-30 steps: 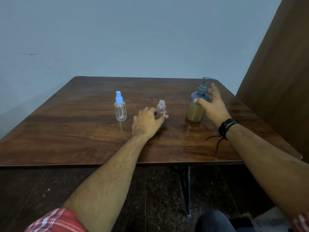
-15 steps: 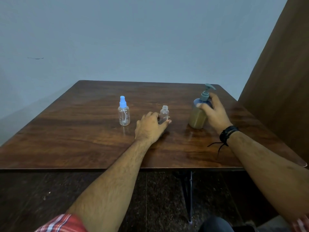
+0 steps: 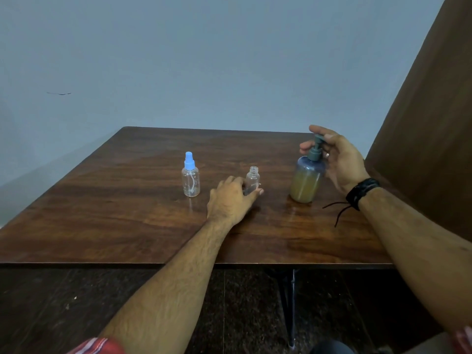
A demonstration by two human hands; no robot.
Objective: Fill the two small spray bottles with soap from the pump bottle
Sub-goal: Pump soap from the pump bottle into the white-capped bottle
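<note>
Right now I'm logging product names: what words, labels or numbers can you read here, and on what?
None readable.
Blue-capped clear spray bottle: no label.
Uncapped clear small bottle: faint mark, too small to read.
Amber soap pump bottle: no label showing.

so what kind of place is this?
Probably a plain room at home or a makeshift recording spot, not a lab: bare dark wooden table against a blank blue-grey wall, a brown wooden panel at right, dark speckled stone floor.
</note>
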